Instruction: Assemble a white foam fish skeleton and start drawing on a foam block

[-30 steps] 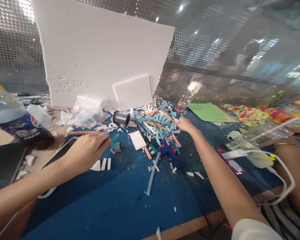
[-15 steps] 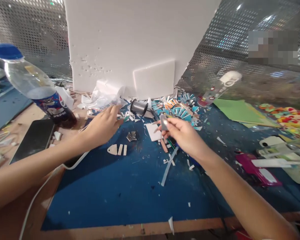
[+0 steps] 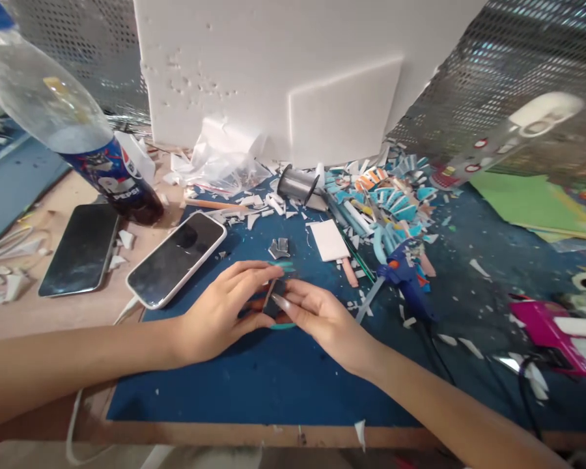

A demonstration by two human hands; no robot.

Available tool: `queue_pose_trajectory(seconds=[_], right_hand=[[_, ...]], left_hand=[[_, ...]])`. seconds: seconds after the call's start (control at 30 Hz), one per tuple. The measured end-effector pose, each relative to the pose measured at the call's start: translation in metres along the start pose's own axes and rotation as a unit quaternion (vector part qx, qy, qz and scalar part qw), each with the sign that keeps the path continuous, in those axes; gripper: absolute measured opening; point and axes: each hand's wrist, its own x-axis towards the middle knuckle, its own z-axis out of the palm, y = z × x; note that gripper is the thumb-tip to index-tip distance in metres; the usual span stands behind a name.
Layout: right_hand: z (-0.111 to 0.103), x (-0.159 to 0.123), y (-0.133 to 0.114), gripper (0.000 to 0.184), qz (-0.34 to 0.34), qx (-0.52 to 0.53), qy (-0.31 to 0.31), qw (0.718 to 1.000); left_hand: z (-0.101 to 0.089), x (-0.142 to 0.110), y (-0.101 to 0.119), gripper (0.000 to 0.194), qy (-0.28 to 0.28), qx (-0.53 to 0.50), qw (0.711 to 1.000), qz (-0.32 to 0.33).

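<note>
Both hands meet above the blue cutting mat (image 3: 224,391). Between their fingertips is a small, flat, dark grey piece (image 3: 273,298), partly covered by fingers. My left hand (image 3: 219,309) pinches it from the left, thumb below and fingers above, with teal-coloured nails showing. From the right, my right hand (image 3: 325,322) grips the same piece, its silvery thumbnail lying across it. Just beyond the fingers lie small grey pieces (image 3: 279,247) on the mat. The white fish-shaped piece and strips seen earlier are hidden behind my hands.
A white-edged phone (image 3: 176,260), a black phone (image 3: 81,251) and a Pepsi bottle (image 3: 105,159) stand left. Behind are a spool (image 3: 297,185) and a heap of blue and white scraps (image 3: 395,195). At right are a blue glue gun (image 3: 410,286) and a magenta tool (image 3: 557,332).
My left hand has come back from the scraps near the spool, and my right hand has moved left and down. They now meet at the dark grey piece. The view has shifted too.
</note>
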Motion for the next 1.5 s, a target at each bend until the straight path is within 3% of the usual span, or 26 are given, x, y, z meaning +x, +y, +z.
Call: queue_pose_trajectory(seconds=[0.13,0.2,0.27,0.33,0.4,0.43,0.57,0.7,1.03,1.23,1.43,1.47,1.5], right_hand=[[-0.005,-0.006,-0.005,0.02,0.004,-0.055,-0.001,0.998],[-0.01,-0.011,-0.011,0.02,-0.048,-0.144,0.024,0.988],[-0.018,-0.016,-0.015,0.017,-0.15,-0.273,0.049,0.949],[-0.027,-0.02,-0.016,0.017,-0.243,-0.391,0.06,0.886],[-0.037,-0.024,-0.012,0.023,-0.276,-0.46,0.049,0.843],[-0.043,-0.026,-0.009,0.023,-0.275,-0.477,0.034,0.834],[-0.065,-0.036,0.002,0.022,-0.245,-0.506,-0.027,0.827],[-0.082,-0.041,0.0,0.021,-0.233,-0.511,-0.051,0.826],[-0.094,-0.038,-0.008,0.017,-0.27,-0.495,-0.085,0.822],[-0.123,-0.04,-0.006,0.023,-0.29,-0.497,-0.017,0.818],[-0.087,-0.04,-0.016,0.021,-0.288,-0.436,0.104,0.846],[-0.082,-0.038,-0.02,0.019,-0.282,-0.453,0.137,0.835],[-0.079,-0.035,-0.024,0.017,-0.276,-0.498,0.183,0.801]], left_hand=[[-0.002,0.001,-0.001,0.046,0.025,0.022,0.999,0.025],[-0.004,0.001,0.002,0.046,0.043,0.038,0.998,0.009],[-0.006,0.0,0.004,0.048,0.047,0.053,0.997,-0.002],[-0.008,-0.001,0.005,0.049,0.029,0.057,0.998,0.001],[-0.008,-0.001,0.005,0.049,0.011,0.052,0.999,0.011],[-0.008,-0.001,0.005,0.048,0.006,0.049,0.999,0.015],[-0.007,0.001,0.006,0.041,0.01,0.036,0.999,0.026],[-0.006,0.002,0.006,0.035,-0.008,0.022,0.999,0.032],[-0.002,0.0,0.004,0.042,-0.068,0.037,0.995,0.056],[-0.002,-0.001,0.003,0.043,-0.079,0.045,0.995,0.051],[-0.001,-0.001,0.004,0.042,-0.079,0.056,0.994,0.054],[-0.002,-0.001,0.004,0.042,-0.079,0.056,0.994,0.052],[-0.003,-0.001,0.004,0.044,-0.079,0.055,0.994,0.048]])
